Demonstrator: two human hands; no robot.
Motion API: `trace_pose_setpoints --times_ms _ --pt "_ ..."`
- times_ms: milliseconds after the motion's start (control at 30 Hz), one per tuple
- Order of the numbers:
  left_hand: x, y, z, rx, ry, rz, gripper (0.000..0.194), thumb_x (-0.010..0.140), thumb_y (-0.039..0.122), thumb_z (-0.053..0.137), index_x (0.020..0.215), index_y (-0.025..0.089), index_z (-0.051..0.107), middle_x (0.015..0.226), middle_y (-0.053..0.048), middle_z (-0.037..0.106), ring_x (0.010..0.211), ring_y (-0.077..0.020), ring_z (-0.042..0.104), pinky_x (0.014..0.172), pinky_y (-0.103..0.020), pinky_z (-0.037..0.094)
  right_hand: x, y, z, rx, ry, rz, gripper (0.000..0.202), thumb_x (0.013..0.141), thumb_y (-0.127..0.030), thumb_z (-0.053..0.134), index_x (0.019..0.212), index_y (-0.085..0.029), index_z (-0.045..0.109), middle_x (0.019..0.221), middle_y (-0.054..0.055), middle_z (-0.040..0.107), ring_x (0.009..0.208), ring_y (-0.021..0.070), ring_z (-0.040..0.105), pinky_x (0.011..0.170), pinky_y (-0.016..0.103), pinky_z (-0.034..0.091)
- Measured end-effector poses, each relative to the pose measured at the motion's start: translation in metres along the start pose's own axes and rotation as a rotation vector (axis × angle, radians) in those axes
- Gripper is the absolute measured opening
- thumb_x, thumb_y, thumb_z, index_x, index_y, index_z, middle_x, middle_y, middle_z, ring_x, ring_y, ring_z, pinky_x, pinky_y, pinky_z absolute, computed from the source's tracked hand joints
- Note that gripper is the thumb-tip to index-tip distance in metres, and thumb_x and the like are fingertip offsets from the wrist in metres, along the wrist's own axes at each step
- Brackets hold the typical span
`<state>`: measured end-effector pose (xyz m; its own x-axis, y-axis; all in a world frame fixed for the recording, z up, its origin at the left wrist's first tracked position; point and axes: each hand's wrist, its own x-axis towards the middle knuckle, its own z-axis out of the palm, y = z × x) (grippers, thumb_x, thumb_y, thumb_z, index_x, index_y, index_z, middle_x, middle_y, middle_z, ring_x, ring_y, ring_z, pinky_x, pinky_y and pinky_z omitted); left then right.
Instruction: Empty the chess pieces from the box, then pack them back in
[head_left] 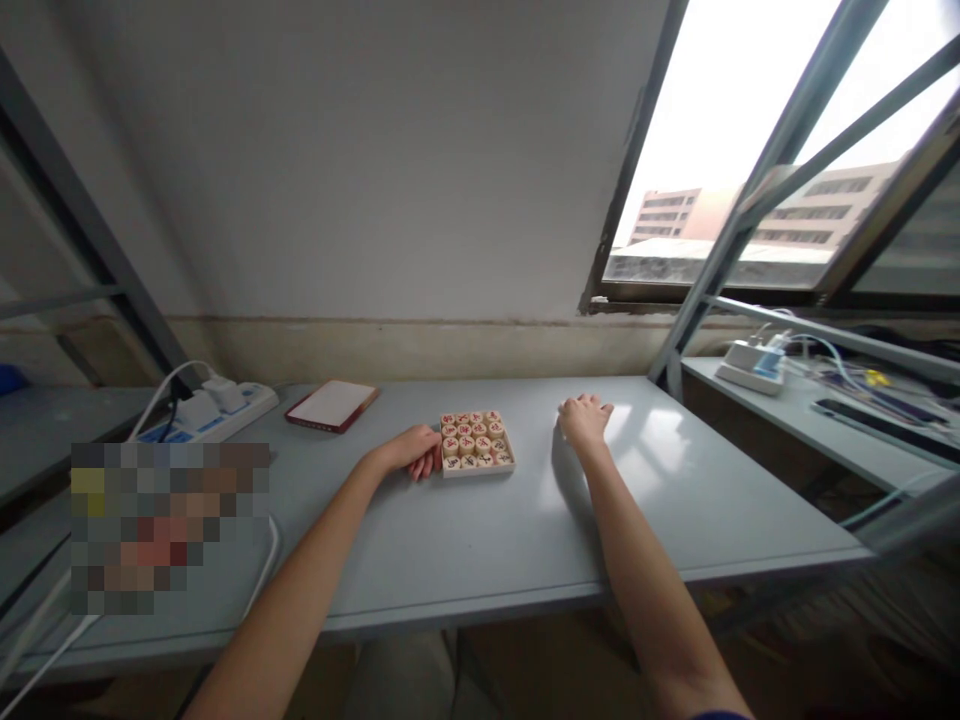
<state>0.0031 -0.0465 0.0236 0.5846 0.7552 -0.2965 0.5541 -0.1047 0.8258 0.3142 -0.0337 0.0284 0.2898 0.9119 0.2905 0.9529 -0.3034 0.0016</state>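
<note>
A shallow light box holds rows of round wooden pieces with red or dark characters, near the middle of the grey table. My left hand rests against the left side of the box, its fingers curled; whether anything is inside them is hidden. To the right of the box, apart from it, my right hand is over the table with its back up and its fingers somewhat spread. Nothing shows in it.
A red-edged box or book lies at the back left of the table. Beside it is a white power strip with cables. A blurred-out patch covers the left side. Another power strip sits on the right-hand desk, below the window.
</note>
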Motion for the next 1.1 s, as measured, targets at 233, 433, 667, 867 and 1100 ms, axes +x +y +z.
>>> trace_pose_setpoints --times_ms 233,433,667,867,1100 --pt "0.000 0.001 -0.001 0.022 -0.011 -0.005 0.036 0.071 0.024 0.024 0.056 0.010 0.054 0.040 -0.002 0.052 0.030 -0.0088 0.045 0.033 -0.018 0.029 0.001 -0.004 0.001 0.058 0.024 -0.033 0.023 0.079 -0.020 0.041 0.087 -0.015 0.062 0.093 0.014 0.060 0.092 0.0251 0.048 0.075 0.039 0.025" --pt "-0.001 0.002 -0.001 0.014 0.004 -0.010 0.036 0.071 0.022 0.025 0.057 0.009 0.055 0.040 -0.002 0.053 0.030 -0.0089 0.045 0.033 -0.018 0.030 0.000 -0.008 -0.007 0.190 -0.070 -0.174 0.012 0.073 -0.026 0.053 0.078 -0.019 0.062 0.086 0.007 0.064 0.088 0.0227 0.053 0.075 0.037 0.027" --pt "0.001 -0.001 -0.001 0.014 -0.007 0.001 0.035 0.071 0.021 0.025 0.056 0.010 0.055 0.040 -0.002 0.053 0.029 -0.0091 0.045 0.033 -0.018 0.030 -0.007 -0.024 -0.026 0.769 -0.337 -0.669 0.033 0.071 -0.040 0.058 0.099 -0.023 0.060 0.087 0.002 0.064 0.076 0.0141 0.055 0.069 0.026 0.038" --pt "0.002 -0.001 -0.001 0.024 -0.005 0.016 0.036 0.072 0.022 0.025 0.057 0.009 0.055 0.040 -0.003 0.052 0.029 -0.0088 0.045 0.032 -0.018 0.030 -0.014 -0.037 -0.032 0.740 -0.368 -0.852 0.024 0.065 -0.032 0.065 0.086 -0.022 0.066 0.083 0.002 0.060 0.075 0.0136 0.051 0.067 0.024 0.039" --pt "0.000 0.002 -0.001 0.008 -0.001 -0.005 0.037 0.073 0.025 0.027 0.056 0.009 0.055 0.039 -0.002 0.052 0.028 -0.0086 0.044 0.032 -0.018 0.031 -0.017 -0.040 -0.032 0.662 -0.335 -0.886 0.024 0.063 -0.029 0.068 0.086 -0.022 0.065 0.078 0.002 0.053 0.073 0.0139 0.047 0.066 0.024 0.038"
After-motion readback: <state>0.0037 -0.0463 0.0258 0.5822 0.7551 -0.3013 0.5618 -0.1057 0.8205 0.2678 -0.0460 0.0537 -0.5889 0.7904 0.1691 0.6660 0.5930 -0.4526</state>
